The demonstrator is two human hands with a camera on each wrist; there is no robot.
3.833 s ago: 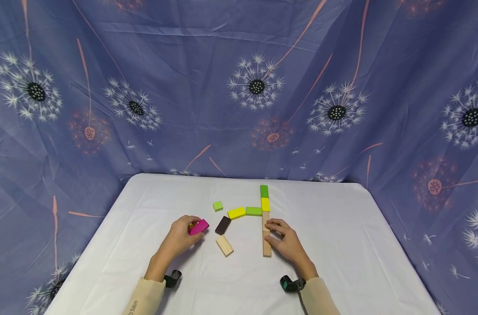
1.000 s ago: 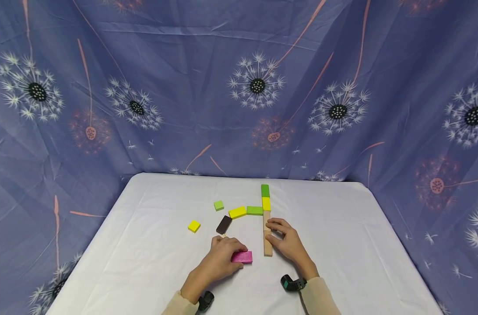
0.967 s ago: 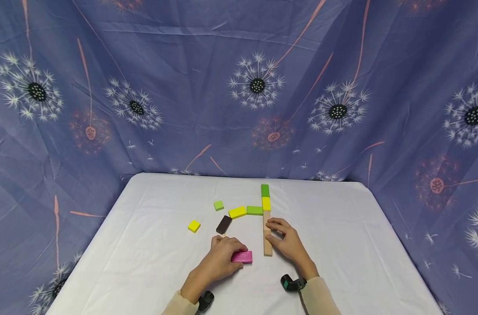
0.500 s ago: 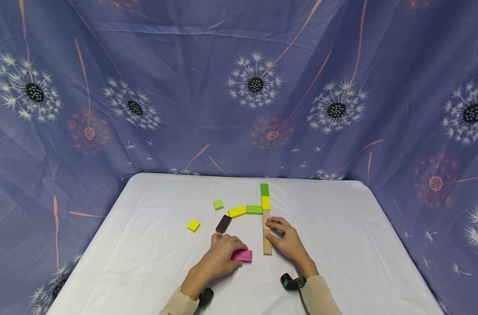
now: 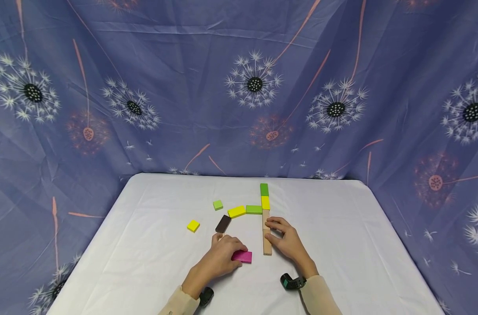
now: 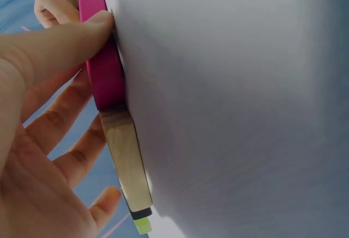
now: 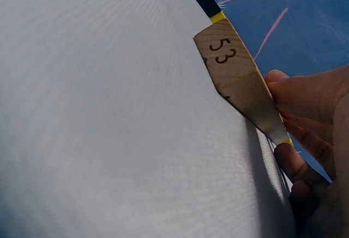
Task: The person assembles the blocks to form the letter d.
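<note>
My left hand [image 5: 219,258] pinches a magenta wooden block [image 5: 244,257] between thumb and fingers, low over the white cloth. In the left wrist view, that magenta block [image 6: 106,74] meets the end of a plain wood block [image 6: 128,159], which the hand mostly hides in the head view. My right hand [image 5: 288,240] touches the right side of a straight column with its thumb and fingertips, fingers spread and gently bent. Two plain wood blocks [image 5: 267,243] form its near part, a yellow block [image 5: 265,202] and a green block [image 5: 264,189] its far part. One plain block [image 7: 234,69] is stamped 53.
A lime block [image 5: 254,210], a yellow block [image 5: 237,212] and a dark brown block [image 5: 223,223] curve leftward from the column. A small lime block [image 5: 218,205] and a small yellow block [image 5: 193,225] lie apart. A patterned blue curtain [image 5: 184,87] surrounds the table [image 5: 341,218].
Since the oldest frame, my left hand has carried the magenta block right and nearer, uncovering the small yellow block. Over the last second both hands stay almost still.
</note>
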